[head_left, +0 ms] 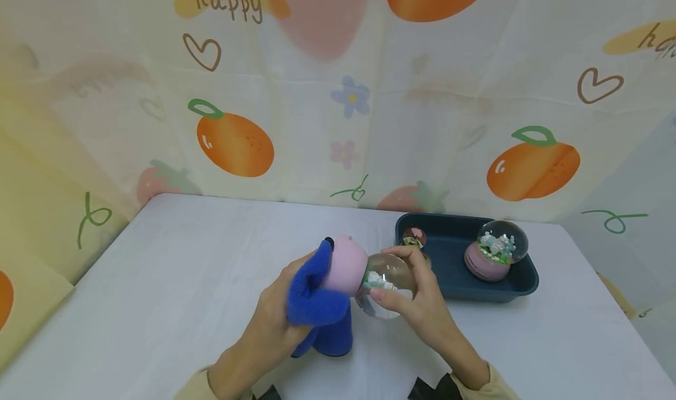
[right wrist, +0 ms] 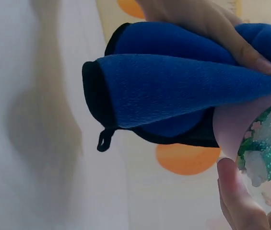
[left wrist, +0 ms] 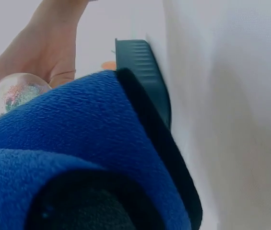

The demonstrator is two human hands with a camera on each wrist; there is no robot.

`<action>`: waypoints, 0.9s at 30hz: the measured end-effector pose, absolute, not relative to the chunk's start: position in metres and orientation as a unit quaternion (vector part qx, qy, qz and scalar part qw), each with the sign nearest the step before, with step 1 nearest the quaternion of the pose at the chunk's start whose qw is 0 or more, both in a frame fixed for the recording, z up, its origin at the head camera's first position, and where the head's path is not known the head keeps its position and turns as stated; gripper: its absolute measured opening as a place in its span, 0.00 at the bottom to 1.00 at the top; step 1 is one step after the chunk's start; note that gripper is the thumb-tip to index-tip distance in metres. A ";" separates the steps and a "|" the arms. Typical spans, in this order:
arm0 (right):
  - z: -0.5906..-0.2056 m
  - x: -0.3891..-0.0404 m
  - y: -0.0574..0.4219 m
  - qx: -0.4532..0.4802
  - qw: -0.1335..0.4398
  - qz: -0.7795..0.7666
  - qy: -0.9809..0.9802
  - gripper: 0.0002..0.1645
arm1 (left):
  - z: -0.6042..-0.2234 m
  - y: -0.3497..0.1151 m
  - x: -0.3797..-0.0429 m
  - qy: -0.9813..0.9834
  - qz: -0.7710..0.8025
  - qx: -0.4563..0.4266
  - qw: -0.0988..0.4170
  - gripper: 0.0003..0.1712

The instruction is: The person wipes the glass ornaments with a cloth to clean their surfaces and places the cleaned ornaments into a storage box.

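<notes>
A snow globe (head_left: 347,265) with a pink base lies tilted on its side in the air above the table, its clear ball toward the right. My right hand (head_left: 430,309) grips the ball between thumb and fingers. Around the base end, my left hand (head_left: 271,309) holds a blue cloth (head_left: 317,306) with dark edging, pressing it against the pink surface. The cloth's loose end hangs below that hand, and a small black loop (right wrist: 105,140) shows at its corner in the right wrist view. White figures and green glitter show inside the ball.
A dark blue tray (head_left: 449,291) stands at the back right of the white table (head_left: 174,282). In it are a second pink-based snow globe (head_left: 487,264) and a smaller globe (head_left: 414,237), partly hidden by my right hand. A fruit-print curtain (head_left: 306,148) hangs behind the table.
</notes>
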State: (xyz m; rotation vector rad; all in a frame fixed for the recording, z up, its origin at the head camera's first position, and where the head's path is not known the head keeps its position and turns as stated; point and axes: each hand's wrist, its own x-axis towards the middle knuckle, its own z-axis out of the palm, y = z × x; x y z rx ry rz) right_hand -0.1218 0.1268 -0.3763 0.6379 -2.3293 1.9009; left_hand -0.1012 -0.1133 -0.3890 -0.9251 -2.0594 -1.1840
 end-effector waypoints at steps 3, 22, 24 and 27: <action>-0.375 -0.122 0.127 0.194 0.018 0.633 -0.749 0.27 | -0.387 -0.114 -0.100 -0.771 -0.445 -0.350 0.291 0.28; -0.369 -0.127 0.134 0.216 -0.164 0.741 -0.614 0.16 | -0.392 -0.112 -0.106 -0.747 -0.459 -0.367 0.312 0.26; -0.369 -0.127 0.135 0.216 -0.176 0.742 -0.609 0.16 | -0.391 -0.112 -0.106 -0.746 -0.452 -0.368 0.322 0.24; -0.369 -0.127 0.136 0.210 -0.180 0.743 -0.610 0.17 | -0.390 -0.111 -0.107 -0.742 -0.448 -0.372 0.333 0.22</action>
